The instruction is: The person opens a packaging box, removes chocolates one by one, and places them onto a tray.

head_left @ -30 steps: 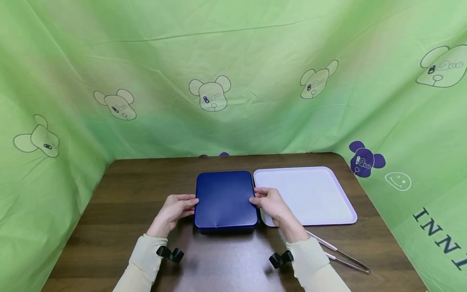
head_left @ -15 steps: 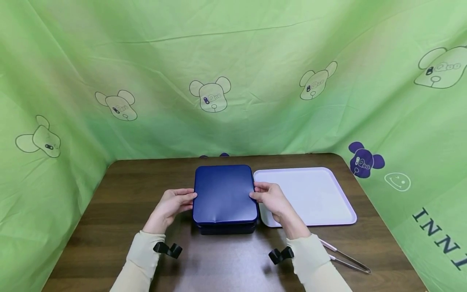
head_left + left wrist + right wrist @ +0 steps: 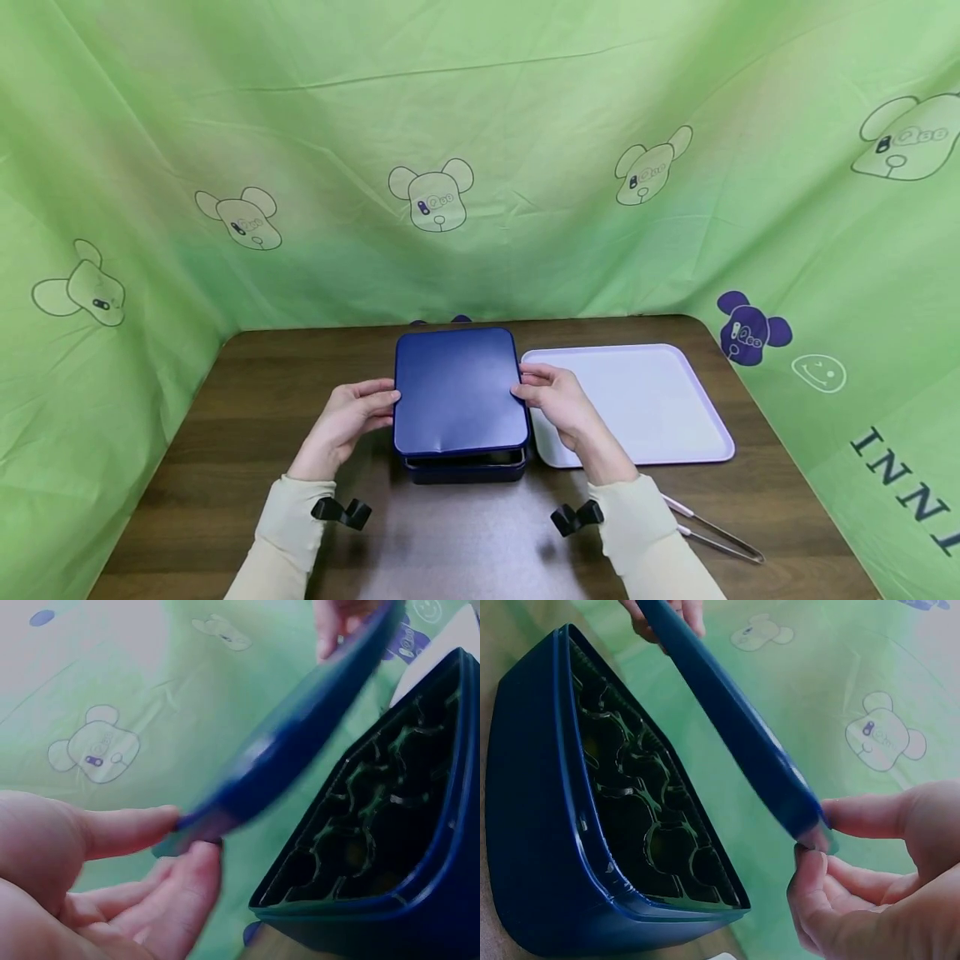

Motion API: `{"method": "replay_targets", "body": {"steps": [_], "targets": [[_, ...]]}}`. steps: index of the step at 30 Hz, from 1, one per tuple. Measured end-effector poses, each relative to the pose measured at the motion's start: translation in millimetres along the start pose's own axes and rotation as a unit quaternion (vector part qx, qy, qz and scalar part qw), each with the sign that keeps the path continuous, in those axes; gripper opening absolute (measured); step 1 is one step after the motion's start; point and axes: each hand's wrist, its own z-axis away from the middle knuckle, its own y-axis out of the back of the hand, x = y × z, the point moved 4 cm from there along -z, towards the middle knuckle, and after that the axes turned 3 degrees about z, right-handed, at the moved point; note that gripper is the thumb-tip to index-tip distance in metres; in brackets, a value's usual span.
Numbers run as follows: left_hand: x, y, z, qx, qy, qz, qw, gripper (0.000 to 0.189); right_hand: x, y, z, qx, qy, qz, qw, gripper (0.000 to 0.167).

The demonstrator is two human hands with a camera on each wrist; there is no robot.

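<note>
A dark blue rectangular lid (image 3: 459,392) is raised off its matching box (image 3: 467,472). My left hand (image 3: 351,421) pinches the lid's left edge between thumb and fingers. On the opposite edge, my right hand (image 3: 558,408) pinches it the same way. Both wrist views show a wide gap between the lid (image 3: 285,742) and the box (image 3: 525,802). Inside the box sits a dark, glossy divider insert (image 3: 641,776) with rounded compartments; what lies deep in them is too dark to make out.
A pale lilac tray (image 3: 637,400) lies right of the box, partly behind my right hand. Metal tongs with pink-white grips (image 3: 720,533) lie near my right sleeve. The brown wooden table (image 3: 300,375) is backed by a green printed curtain (image 3: 525,250).
Both hands have lifted the lid up and slightly away from me. It was seated on the box a second ago; now a dark gap shows at the front.
</note>
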Motion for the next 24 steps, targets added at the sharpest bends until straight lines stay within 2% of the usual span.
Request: {"method": "replay_targets", "body": {"steps": [4,9,14,17,20,24], "targets": [[1.8,1.2,1.1,0.019,-0.021,-0.007,0.9996,0.050,-0.7,-0.6,-0.8,0.000,0.018,-0.008,0.9998,0.051],[2.5,2.8,2.4,0.033,-0.040,0.010,0.9986,0.046,-1.5,-0.9,-0.8,-0.008,0.044,-0.025,0.9987,0.043],[4.5,4.5,3.4,0.025,-0.072,0.019,0.9969,0.033,-1.7,1.3,-3.1,-0.008,0.054,-0.055,0.9970,0.036],[4.7,5.4,4.3,0.018,-0.094,0.024,0.9951,0.032,-2.8,2.5,-3.6,-0.009,0.062,-0.061,0.9962,0.034],[5.3,5.3,4.5,0.019,-0.128,0.001,0.9916,0.034,-4.1,3.4,-2.8,-0.002,0.074,-0.041,0.9964,0.034],[7.0,4.1,4.6,0.027,-0.179,-0.048,0.9824,0.035,-4.6,3.2,-2.2,0.015,0.092,-0.002,0.9956,0.036]]}}
